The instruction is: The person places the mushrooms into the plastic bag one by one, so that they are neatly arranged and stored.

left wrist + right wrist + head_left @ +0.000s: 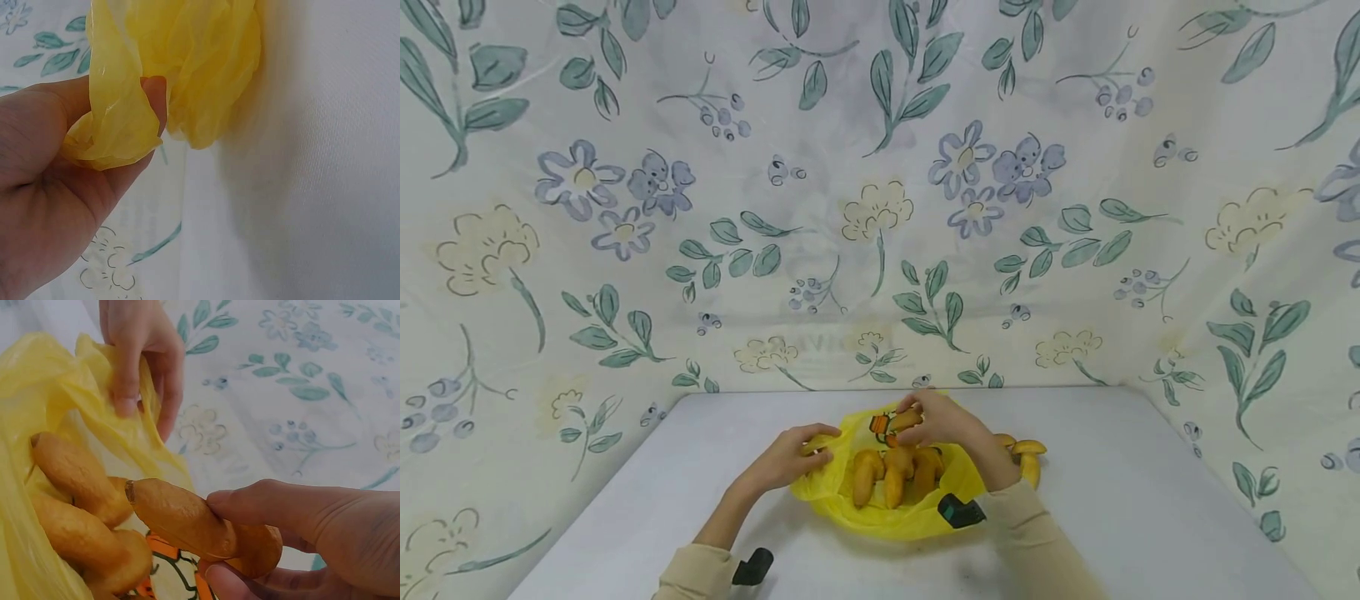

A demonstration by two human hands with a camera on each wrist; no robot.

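Yellow bag (902,527), mushrooms (1030,450) beside it, partly behind right forearm (996,463), floral cloth (850,167)

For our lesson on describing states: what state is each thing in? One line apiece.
Bag: open, crumpled
Left hand: gripping the bag's edge
Right hand: gripping the held mushroom
Held mushroom: over the bag
Bagged mushrooms: lying inside
Loose mushrooms: on the table
Flowered cloth: hanging behind the table
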